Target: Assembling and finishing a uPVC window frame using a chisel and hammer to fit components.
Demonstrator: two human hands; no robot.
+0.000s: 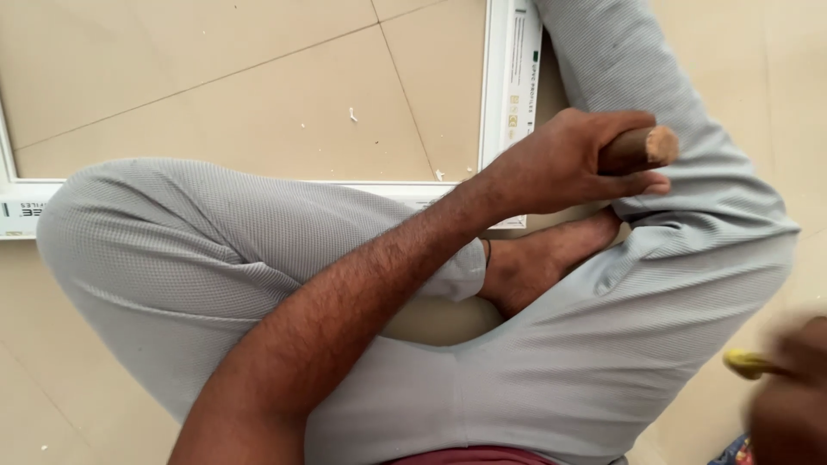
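— Beige floor tiles (215,69), a white frame (504,86) just beyond his left hand (560,164), which was wrapped around a wooden handle (642,146).

— And the right hand (788,396)?

— Blurred; possibly pinching something yellow (748,363). He was readying the tool; next it needed lining up.

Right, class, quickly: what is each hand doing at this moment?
Left hand: closed around a wooden handle.
Right hand: blurred, seemingly gripping a yellow object; grip cannot be told.

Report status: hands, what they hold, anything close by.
Left hand gripping brown wooden handle. Right hand blurred, on a yellow object. White plastic frame on tiled floor, under crossed legs.
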